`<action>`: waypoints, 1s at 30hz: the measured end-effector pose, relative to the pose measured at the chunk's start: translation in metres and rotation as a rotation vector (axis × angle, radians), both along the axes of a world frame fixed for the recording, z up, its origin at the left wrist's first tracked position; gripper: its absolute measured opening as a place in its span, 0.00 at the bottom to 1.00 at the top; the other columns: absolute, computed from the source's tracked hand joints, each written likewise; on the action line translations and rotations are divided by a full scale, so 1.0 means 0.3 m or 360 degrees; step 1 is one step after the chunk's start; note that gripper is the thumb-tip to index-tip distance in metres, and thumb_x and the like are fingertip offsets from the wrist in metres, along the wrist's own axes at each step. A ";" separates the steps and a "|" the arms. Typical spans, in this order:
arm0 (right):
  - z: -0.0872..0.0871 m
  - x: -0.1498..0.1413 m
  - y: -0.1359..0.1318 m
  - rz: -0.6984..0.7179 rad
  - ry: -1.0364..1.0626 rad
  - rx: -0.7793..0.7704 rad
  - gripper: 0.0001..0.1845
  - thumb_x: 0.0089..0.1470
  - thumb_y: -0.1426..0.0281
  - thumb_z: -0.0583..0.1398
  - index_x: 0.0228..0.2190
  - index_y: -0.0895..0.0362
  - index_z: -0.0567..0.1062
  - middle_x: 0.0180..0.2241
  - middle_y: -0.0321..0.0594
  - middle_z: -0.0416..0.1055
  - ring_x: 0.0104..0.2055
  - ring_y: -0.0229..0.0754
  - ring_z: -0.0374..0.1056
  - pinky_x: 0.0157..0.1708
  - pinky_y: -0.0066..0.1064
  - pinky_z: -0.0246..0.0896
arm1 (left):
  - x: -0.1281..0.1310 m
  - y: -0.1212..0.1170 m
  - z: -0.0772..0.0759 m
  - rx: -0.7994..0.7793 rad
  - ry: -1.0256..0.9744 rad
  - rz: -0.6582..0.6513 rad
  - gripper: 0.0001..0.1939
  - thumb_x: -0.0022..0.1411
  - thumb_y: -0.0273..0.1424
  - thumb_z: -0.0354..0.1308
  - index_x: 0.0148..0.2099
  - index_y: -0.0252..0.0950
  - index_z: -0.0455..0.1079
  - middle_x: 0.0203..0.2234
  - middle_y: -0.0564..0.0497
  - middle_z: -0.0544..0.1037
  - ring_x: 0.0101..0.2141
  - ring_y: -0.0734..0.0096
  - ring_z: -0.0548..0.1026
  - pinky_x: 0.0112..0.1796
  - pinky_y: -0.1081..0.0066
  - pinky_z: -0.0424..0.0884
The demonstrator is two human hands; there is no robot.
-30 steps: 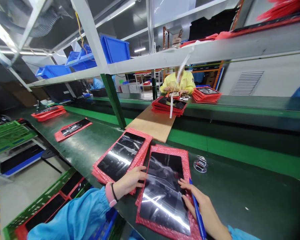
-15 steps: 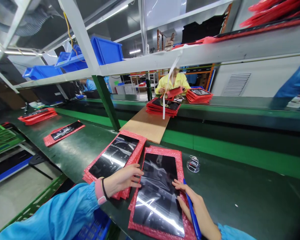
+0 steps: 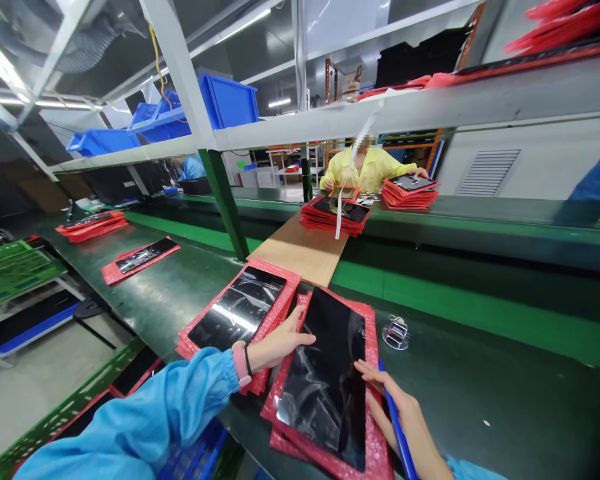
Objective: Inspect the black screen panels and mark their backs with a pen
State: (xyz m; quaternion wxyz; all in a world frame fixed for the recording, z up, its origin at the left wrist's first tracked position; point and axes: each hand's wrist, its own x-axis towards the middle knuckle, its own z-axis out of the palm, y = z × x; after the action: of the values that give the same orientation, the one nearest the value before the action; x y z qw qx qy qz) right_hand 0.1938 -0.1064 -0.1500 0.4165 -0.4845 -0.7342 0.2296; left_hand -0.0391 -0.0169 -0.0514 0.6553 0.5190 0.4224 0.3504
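Observation:
A black, glossy screen panel (image 3: 330,387) with wrinkled clear film lies on a red bubble-wrap sheet (image 3: 371,327) atop a small stack in front of me. My left hand (image 3: 279,341) grips its left edge, thumb on the top face; the other fingertips are partly hidden at the edge. The panel looks slightly raised on that side. My right hand (image 3: 414,415) rests its fingertips at the panel's right edge and holds a blue pen (image 3: 399,427) pointing forward. A second black panel (image 3: 240,303) on red bubble wrap lies just left of it.
On the green bench (image 3: 460,373) a small clear and metal object (image 3: 396,332) stands right of the stack. A wooden board (image 3: 300,250) bridges to a far stack of red-wrapped panels (image 3: 333,217). Across, a person in yellow (image 3: 375,170) is seated. A green post (image 3: 223,203) rises ahead.
My left hand has moved forward and closed on the panel's left edge, and the panel has turned slightly. My right hand stays at the right edge. The person opposite has reached toward a stack.

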 end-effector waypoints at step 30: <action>0.016 0.007 0.003 0.0016 0.0255 0.0029 0.07 0.59 0.68 0.55 0.39 0.48 0.71 0.47 0.40 0.76 0.48 0.40 0.73 0.44 0.25 0.68 | -0.694 0.320 -0.011 0.0090 0.0065 0.0584 0.52 0.42 0.21 0.67 0.67 0.32 0.47 0.50 0.38 0.76 0.40 0.61 0.79 0.43 0.66 0.73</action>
State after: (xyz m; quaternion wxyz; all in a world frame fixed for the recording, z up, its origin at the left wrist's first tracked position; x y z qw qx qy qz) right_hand 0.1958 -0.1054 -0.1452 0.4772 -0.4572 -0.7030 0.2630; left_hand -0.2474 0.0792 -0.0547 0.5568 0.4584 0.5133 0.4652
